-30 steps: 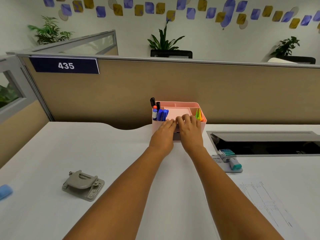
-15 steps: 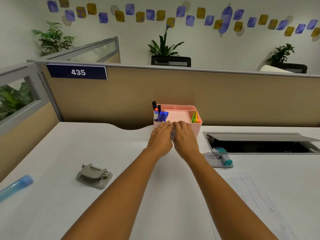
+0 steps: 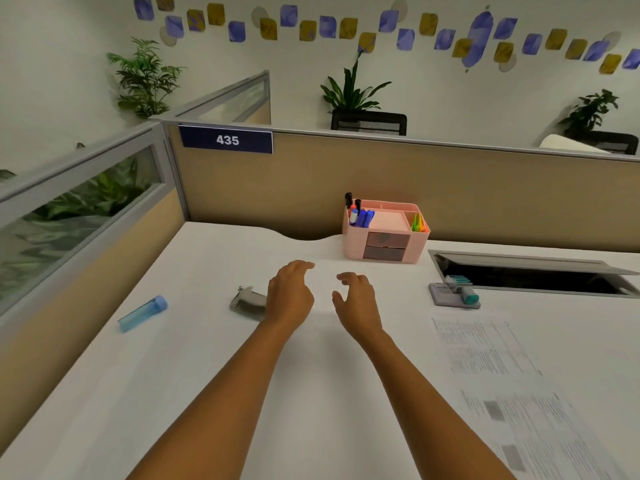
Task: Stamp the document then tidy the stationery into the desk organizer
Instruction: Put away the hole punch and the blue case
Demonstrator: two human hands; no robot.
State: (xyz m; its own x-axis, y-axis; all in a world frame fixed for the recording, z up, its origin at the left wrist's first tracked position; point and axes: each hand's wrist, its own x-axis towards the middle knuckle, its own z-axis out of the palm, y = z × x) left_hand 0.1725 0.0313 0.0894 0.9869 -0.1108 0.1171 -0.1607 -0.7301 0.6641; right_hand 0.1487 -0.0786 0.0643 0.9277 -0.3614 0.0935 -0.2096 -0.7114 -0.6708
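Both hands empty over the desk (image 3: 207, 375) — nothing held.
Left hand (image 3: 289, 296), right hand (image 3: 358, 303): fingers loosely curled, slightly apart. Pink organizer (image 3: 384, 233) at the back partition; stamp (image 3: 457, 292) to its right; document (image 3: 502, 393) front right; hole punch (image 3: 247, 301) beside left hand.

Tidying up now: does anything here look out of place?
Three items lie loose outside the pink organizer: a blue tube far left, a grey hole punch by the left hand, a teal stamp at right. Nothing looks spilled.
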